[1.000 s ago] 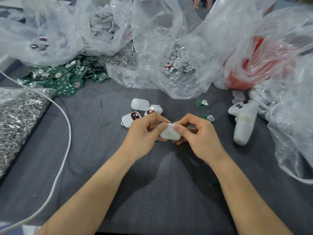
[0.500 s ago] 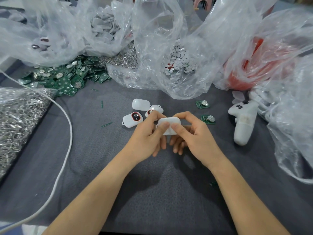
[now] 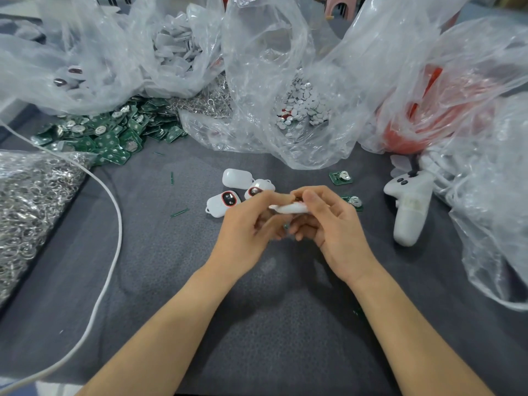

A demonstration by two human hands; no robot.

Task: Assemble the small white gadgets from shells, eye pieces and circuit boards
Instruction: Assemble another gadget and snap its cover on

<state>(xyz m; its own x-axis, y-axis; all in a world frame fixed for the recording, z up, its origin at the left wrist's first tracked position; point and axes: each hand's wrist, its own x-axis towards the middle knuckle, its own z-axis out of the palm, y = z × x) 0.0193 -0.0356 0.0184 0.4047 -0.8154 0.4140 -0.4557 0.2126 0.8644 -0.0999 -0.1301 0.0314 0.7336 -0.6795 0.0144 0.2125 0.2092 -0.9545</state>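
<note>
Turned the white shell (image 3: 288, 208) from face-on to edge-on since half a second before. Pinched it at both ends: left hand (image 3: 248, 227) with thumb and curled fingers on its left end, right hand (image 3: 334, 224) with thumb on top and fingers curled under its right end. Held it above the middle of the grey cloth (image 3: 171, 281). Had crumpled clear plastic bags (image 3: 285, 52) across the far side, one with small white discs (image 3: 303, 107), one at far right over something red (image 3: 414, 121). Had a heap of metal rings (image 3: 28, 201) at left, a pile of green circuit boards (image 3: 108, 135) beyond it, a white cable (image 3: 114, 224) curving between. Left a white controller (image 3: 411, 207) at right, apart from the hands. Had three white gadgets (image 3: 237, 178) just beyond the left hand, two showing red-rimmed eye pieces (image 3: 228, 198), and two loose boards (image 3: 340, 177) further right
</note>
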